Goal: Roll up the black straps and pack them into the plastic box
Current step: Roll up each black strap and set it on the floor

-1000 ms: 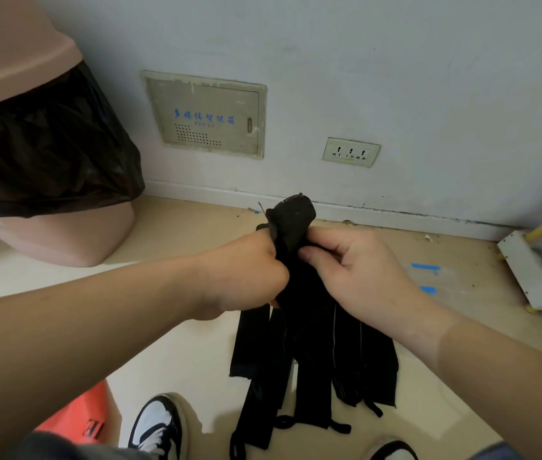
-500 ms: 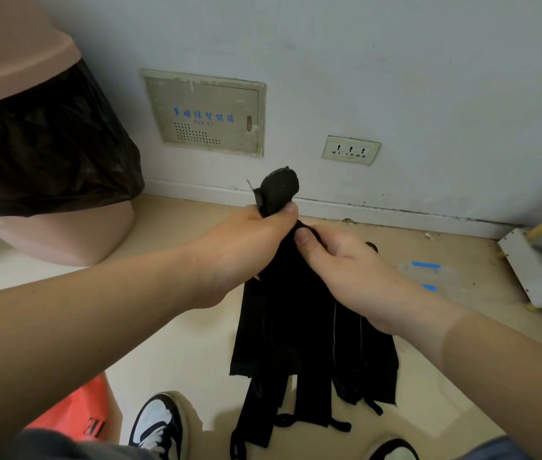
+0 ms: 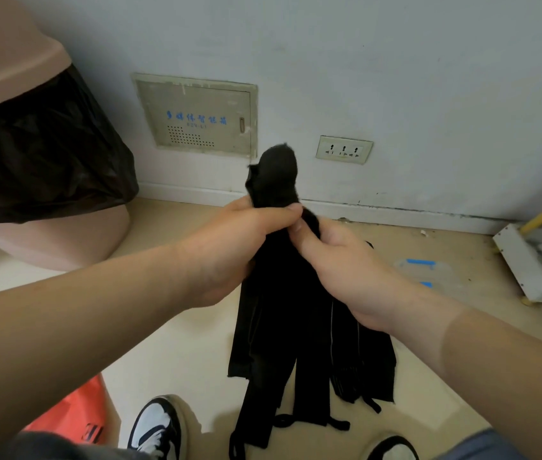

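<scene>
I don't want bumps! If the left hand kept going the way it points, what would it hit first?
Probably the right hand, just past the black straps the left hand grips; depth unclear.

Black straps (image 3: 283,327), pink bin (image 3: 47,244), black-and-white shoe (image 3: 157,423)

Two hands hold a bundle of black straps (image 3: 279,343) above a beige floor.
The left hand (image 3: 230,247) grips the bundle just below its bunched top end, thumb laid across the front. The right hand (image 3: 346,267) pinches the straps just beside it, touching the left thumb. The loose ends hang between two black-and-white sneakers (image 3: 157,426). A clear plastic box (image 3: 425,270) with blue clips lies beyond the right hand, near the wall outlet (image 3: 344,150).
</scene>
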Available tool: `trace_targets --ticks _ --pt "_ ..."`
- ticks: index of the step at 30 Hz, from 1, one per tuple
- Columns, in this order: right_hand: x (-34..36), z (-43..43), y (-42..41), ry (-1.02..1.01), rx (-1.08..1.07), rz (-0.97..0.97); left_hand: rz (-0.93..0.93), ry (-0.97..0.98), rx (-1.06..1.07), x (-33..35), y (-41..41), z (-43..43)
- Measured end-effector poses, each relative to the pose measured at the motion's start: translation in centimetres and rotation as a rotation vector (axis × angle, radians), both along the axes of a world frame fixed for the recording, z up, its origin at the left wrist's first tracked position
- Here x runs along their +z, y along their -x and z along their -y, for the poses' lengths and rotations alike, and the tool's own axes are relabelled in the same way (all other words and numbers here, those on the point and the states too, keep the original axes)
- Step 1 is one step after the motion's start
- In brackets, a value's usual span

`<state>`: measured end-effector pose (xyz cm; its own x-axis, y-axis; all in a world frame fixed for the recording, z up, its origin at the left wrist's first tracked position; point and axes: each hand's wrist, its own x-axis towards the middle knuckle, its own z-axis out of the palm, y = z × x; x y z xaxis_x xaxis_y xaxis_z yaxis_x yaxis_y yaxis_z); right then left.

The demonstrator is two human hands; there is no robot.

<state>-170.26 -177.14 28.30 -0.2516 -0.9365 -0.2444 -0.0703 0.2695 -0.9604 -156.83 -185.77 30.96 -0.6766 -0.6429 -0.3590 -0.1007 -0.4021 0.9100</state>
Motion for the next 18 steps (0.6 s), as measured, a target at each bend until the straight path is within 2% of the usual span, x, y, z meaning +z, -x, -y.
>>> trace_targets --ticks 4,7,11,13,15,18 --pt "0.4 1.2 0.9 0.013 -0.299 0.121 0.153 0.021 -0.256 -1.5 -0.3 -0.5" --pt "1.0 1.7 1.8 -0.005 -0.457 0.219 0.258 0.160 -0.422 -2.6 -0.4 -1.1" --pt "1.1 1.8 2.4 -0.050 -0.545 0.360 0.308 0.240 -0.392 -2.8 -0.1 -1.4" --pt "1.2 1.9 2.6 -0.065 -0.522 0.427 0.304 0.274 -0.343 -2.8 0.0 -1.4" --pt "1.1 1.8 2.5 -0.103 -0.413 0.469 0.263 0.308 -0.264 -2.6 0.4 -1.2" --pt "0.8 1.0 1.3 -0.205 -0.127 0.323 0.203 0.317 -0.082 -2.0 0.9 -0.2"
